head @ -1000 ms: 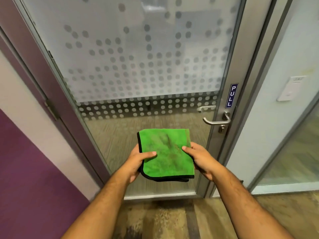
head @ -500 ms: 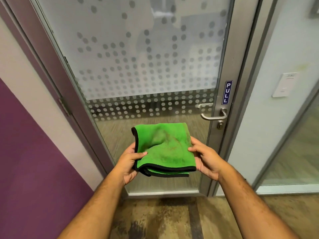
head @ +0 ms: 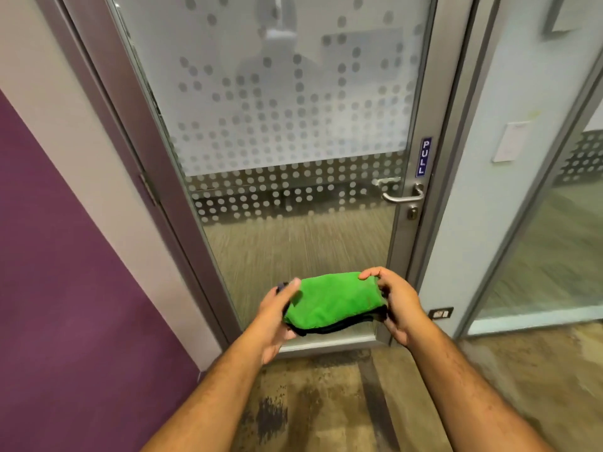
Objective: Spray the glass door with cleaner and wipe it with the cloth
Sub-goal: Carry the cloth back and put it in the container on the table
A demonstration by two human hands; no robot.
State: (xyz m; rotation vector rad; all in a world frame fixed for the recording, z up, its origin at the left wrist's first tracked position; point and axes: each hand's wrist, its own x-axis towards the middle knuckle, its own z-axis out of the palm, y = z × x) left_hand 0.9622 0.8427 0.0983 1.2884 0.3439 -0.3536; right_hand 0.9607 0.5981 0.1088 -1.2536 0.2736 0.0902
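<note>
cloth point(head: 332, 303) | folded, long axis left-right | left hand point(head: 277, 316), right hand point(head: 396, 303) fingers gripping ends

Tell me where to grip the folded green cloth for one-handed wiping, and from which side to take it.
Grip the green cloth across the middle of its broad upper face, coming from above, probably with the right hand. It lies folded into a flat pad held at its two ends; the black-trimmed edges bunch along the near side, so a palm over the middle should keep the layers together.

The glass door point(head: 293, 125) stands open to reach, only its handle point(head: 403, 197) (right edge) jutting out.
</note>
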